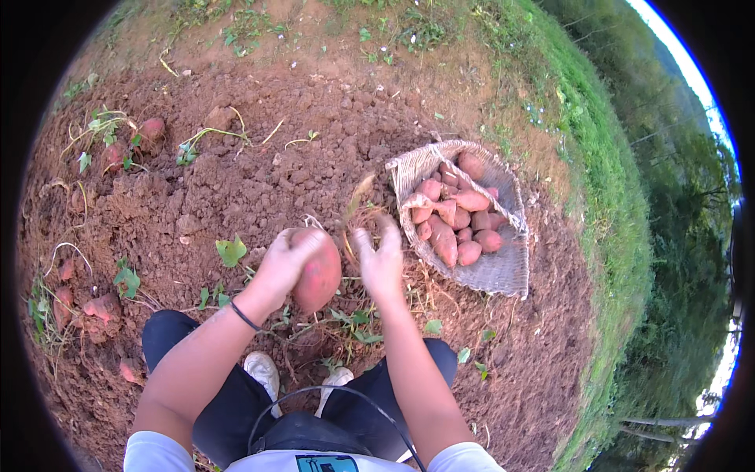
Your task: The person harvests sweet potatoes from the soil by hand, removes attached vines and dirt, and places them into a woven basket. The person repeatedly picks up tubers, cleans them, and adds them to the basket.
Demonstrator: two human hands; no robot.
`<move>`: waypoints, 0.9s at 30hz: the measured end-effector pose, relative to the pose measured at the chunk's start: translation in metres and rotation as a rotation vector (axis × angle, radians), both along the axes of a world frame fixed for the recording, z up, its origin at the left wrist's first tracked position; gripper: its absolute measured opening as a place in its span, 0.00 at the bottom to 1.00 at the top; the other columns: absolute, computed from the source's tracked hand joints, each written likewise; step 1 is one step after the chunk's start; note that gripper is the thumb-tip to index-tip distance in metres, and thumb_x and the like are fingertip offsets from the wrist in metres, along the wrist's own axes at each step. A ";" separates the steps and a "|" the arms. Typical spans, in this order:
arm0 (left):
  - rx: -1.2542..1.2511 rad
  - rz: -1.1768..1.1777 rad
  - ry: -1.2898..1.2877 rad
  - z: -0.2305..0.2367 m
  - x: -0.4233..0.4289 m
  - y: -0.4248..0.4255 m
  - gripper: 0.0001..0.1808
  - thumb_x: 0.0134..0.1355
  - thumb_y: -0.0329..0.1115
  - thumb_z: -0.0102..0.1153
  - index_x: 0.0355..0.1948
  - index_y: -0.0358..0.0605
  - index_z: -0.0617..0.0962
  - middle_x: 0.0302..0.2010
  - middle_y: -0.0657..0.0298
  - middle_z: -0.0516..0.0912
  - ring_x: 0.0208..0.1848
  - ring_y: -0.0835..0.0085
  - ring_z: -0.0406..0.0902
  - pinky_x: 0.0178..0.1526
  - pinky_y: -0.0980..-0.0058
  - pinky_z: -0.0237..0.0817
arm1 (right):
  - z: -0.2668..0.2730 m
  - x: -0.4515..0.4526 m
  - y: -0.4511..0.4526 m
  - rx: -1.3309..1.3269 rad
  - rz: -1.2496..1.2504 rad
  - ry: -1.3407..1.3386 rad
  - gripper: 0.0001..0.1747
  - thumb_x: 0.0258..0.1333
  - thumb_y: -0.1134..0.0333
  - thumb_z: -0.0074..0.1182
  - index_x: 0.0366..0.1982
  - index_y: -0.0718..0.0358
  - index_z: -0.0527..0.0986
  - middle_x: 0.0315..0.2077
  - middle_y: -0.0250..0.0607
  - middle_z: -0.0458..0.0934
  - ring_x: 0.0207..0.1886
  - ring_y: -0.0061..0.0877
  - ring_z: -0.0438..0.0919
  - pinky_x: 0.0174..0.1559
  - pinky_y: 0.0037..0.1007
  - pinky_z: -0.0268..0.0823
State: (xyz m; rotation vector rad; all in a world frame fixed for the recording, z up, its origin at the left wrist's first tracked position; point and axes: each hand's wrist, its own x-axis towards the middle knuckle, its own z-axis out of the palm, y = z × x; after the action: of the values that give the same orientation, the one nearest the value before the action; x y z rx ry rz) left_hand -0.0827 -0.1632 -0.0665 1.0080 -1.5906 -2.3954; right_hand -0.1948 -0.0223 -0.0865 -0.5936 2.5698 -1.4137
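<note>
My left hand point(283, 268) grips a large reddish sweet potato point(318, 274) above the soil, with a thin root at its top end. To the right of it, my right hand point(380, 256) is blurred, thumb and fingers spread around a tuft of dry roots and stem point(361, 215). Whether the fingers hold this tuft or are apart from it cannot be made out. Just beyond the right hand a woven wicker basket point(501, 274) lies with its wide mouth toward the lower right. Several sweet potatoes point(442, 239) are heaped inside, under its twisted handle point(481, 192).
Loose brown soil point(236, 171) surrounds my white shoes point(262, 371). At left, more sweet potatoes point(103, 308) lie half in the dirt, and others point(152, 130) sit farther up among vines. A cut vine point(212, 134) trails nearby. Grass point(613, 194) borders the plot at right.
</note>
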 end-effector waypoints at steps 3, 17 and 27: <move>0.448 0.116 0.062 0.017 -0.004 0.003 0.29 0.67 0.46 0.50 0.61 0.37 0.67 0.57 0.60 0.74 0.58 0.68 0.72 0.59 0.67 0.64 | 0.036 0.032 -0.006 -0.097 0.347 -0.346 0.54 0.46 0.52 0.67 0.68 0.65 0.50 0.62 0.56 0.62 0.64 0.42 0.65 0.65 0.39 0.56; 0.174 -0.049 0.168 0.038 -0.003 -0.011 0.20 0.61 0.39 0.58 0.51 0.38 0.79 0.47 0.64 0.81 0.50 0.77 0.75 0.55 0.76 0.63 | 0.040 -0.290 0.147 -1.119 -0.421 -0.431 0.33 0.57 0.46 0.53 0.59 0.55 0.62 0.48 0.49 0.70 0.54 0.43 0.70 0.54 0.46 0.67; -0.042 0.052 0.053 0.037 0.010 -0.033 0.17 0.63 0.32 0.58 0.51 0.35 0.77 0.33 0.63 0.83 0.30 0.78 0.78 0.39 0.77 0.70 | 0.034 -0.248 0.194 -0.452 -0.539 -0.358 0.16 0.58 0.58 0.59 0.38 0.66 0.80 0.18 0.30 0.76 0.14 0.13 0.66 0.14 0.18 0.54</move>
State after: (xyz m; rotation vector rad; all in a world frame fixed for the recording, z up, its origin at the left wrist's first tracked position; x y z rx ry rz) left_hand -0.0727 -0.1959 -0.0293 0.9582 -1.5704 -2.3251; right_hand -0.4424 0.1721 -0.0523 0.3292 2.2089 -2.0621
